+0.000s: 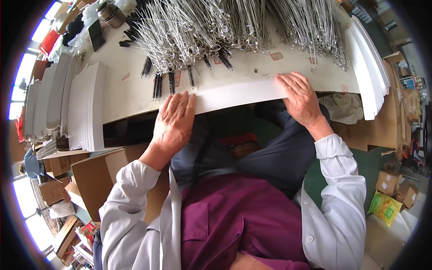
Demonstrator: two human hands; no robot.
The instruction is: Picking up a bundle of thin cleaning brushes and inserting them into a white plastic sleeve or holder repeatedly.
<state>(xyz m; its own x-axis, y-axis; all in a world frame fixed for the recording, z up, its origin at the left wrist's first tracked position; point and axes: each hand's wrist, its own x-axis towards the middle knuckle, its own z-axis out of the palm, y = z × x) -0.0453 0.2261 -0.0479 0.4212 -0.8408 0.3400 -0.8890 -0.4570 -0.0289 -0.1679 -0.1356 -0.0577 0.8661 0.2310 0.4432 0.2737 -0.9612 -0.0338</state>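
Note:
A long white cardboard strip [238, 95] lies along the near edge of the worktable, between my two hands. My left hand [173, 119] covers its left end, fingers close together on top and the thumb out of sight. At the other end my right hand [299, 100] has its fingers bent over the strip, and its thumb is hidden too. Beyond the strip, a large heap of wire brushes [198, 36] spreads over the table, with twisted metal stems, looped ends and black bristles. Several black bristle heads [157, 85] point toward my left hand.
White folded cardboard pieces stand in a stack [85, 105] at the table's left end; more white pieces [366, 67] lie at its right end. A phone [96, 35] and a metal flask [110, 14] are at the far left. Cardboard boxes [96, 180] stand below the table.

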